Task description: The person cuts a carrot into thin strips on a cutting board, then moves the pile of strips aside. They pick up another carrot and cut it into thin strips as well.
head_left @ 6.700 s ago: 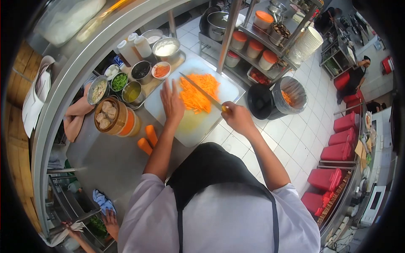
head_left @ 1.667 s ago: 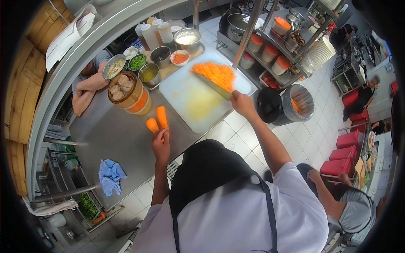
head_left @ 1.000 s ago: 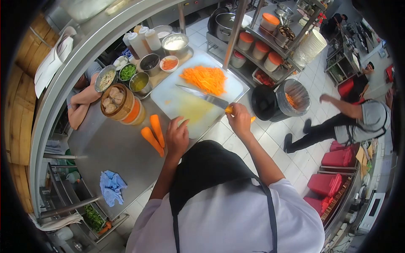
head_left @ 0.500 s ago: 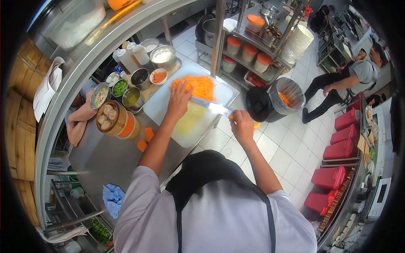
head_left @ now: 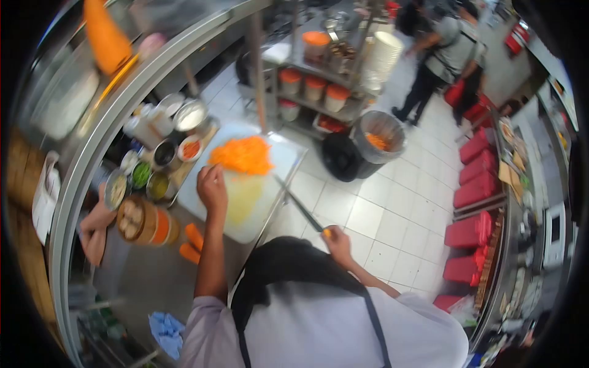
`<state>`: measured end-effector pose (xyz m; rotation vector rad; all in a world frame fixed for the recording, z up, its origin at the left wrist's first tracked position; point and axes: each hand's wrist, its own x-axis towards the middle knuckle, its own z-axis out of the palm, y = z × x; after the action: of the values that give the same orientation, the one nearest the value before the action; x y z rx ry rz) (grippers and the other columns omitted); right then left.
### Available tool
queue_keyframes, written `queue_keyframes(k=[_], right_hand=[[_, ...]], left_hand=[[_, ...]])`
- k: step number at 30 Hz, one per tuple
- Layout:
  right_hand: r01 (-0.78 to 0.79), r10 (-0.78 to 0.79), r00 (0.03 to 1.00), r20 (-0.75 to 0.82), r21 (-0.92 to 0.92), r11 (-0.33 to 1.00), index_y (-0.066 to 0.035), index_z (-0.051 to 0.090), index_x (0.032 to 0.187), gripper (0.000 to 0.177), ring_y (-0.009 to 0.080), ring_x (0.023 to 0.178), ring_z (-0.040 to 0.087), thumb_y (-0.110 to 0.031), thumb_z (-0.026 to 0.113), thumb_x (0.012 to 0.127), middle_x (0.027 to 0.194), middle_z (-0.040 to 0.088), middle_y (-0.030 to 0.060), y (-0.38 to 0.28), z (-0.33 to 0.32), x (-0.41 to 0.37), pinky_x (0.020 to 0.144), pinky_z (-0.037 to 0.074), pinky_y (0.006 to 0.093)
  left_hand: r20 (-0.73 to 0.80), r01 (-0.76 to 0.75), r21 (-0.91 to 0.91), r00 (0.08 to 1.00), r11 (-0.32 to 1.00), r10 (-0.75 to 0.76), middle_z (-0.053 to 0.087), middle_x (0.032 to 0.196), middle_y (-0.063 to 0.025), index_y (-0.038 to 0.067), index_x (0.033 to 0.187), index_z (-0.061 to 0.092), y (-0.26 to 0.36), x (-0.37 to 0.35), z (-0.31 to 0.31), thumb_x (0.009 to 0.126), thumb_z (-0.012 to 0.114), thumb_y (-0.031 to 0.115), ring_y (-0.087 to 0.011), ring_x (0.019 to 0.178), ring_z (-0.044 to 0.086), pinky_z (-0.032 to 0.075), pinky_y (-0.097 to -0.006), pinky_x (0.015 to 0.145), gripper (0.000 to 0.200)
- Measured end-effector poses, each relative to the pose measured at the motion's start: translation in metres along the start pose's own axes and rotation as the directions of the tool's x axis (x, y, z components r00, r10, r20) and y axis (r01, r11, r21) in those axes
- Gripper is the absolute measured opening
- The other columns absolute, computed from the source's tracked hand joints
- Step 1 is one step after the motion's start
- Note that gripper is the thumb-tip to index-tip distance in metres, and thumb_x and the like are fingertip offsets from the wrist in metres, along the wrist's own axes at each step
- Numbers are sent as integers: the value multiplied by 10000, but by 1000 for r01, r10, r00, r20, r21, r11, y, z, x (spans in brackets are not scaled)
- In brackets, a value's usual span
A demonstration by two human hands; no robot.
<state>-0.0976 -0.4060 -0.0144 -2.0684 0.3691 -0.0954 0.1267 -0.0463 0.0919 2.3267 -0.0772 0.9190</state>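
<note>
My right hand (head_left: 337,243) grips a kitchen knife (head_left: 299,204) by its handle, off the right side of the white cutting board (head_left: 261,216). The blade points up and left, its tip near the board's edge. A pile of shredded carrot (head_left: 242,154) lies on the far part of the board, and the nearer part has a yellowish stain. Just below the pile's left side is my left hand (head_left: 213,186), fingers curled closed; whatever is inside them, if anything, is hidden. Carrot pieces (head_left: 191,244) lie on the steel counter left of the board.
Left of the board stand a bamboo steamer (head_left: 132,219), a bowl of chopped greens (head_left: 141,175), sauce bottles (head_left: 147,126) and several small containers. A lined bin (head_left: 379,138) is on the floor at right. Behind it a co-worker (head_left: 451,52) stands by red tubs (head_left: 475,184).
My right hand has drawn the knife away from the carrot pile, down toward my body. My left hand has come off the pile and curled closed. The camera view has turned; the co-worker has moved.
</note>
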Motion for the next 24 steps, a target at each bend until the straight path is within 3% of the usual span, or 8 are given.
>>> queue_keyframes(k=[6,12,13,14,15,17,21,24], right_hand=[[99,-103,993,56,67,993,-71,689,1115,303,349,830,739,-312,779,954,905,750,168,-52,16,26,758,568,425],[31,-32,999,17,63,998,-90,699,1123,293,332,804,742,-319,774,958,882,749,156,-59,15,17,738,568,425],[-34,33,999,44,27,999,-93,704,1123,290,330,792,742,-322,773,958,875,749,155,-48,15,16,731,567,426],[75,-75,997,-14,34,997,-89,711,1113,268,273,742,726,-311,764,973,843,741,138,-28,21,15,699,556,405],[-45,38,998,57,127,991,-87,719,1101,248,183,720,686,-303,760,987,825,734,113,-33,12,10,672,539,360],[-5,-2,1000,28,273,962,-40,720,1075,201,109,704,618,-226,758,1011,859,734,51,14,21,7,632,495,292],[-102,75,994,82,400,911,-54,662,982,169,30,614,459,-192,750,1025,721,537,-63,5,17,0,541,336,233],[-176,114,979,166,427,887,-55,666,983,184,28,582,454,-209,760,1020,685,540,-50,-9,13,6,530,339,228]], left_hand=[[162,-137,-7,977,991,136,711,1265,-143,45,1204,761,-18,8,52,863,769,39,-347,1171,658,514,-460,1026,341],[470,239,78,847,968,-247,718,1273,-148,57,1232,754,-34,-5,24,838,795,34,-350,1174,661,499,-445,1063,397],[383,225,39,897,974,-223,710,1266,-143,65,1232,752,-44,-18,14,831,802,29,-350,1182,654,497,-441,1066,406],[280,215,20,936,976,-212,701,1259,-139,73,1232,749,-50,-28,4,825,808,24,-349,1191,647,495,-438,1068,415],[197,178,49,963,983,-185,683,1266,-132,77,1242,740,-41,-32,-23,816,813,12,-346,1206,636,495,-440,1068,437],[66,199,99,976,975,-206,634,1309,-118,77,1271,710,-46,-48,-65,798,815,-30,-347,1254,603,489,-442,1077,495],[-155,400,263,916,878,-371,684,1234,-105,77,1217,735,-71,-90,-148,910,754,78,-338,1177,660,532,-439,992,308],[-216,620,245,785,746,-581,714,1184,-116,76,1183,751,-68,-122,-190,929,731,84,-337,1097,697,559,-431,927,255]])
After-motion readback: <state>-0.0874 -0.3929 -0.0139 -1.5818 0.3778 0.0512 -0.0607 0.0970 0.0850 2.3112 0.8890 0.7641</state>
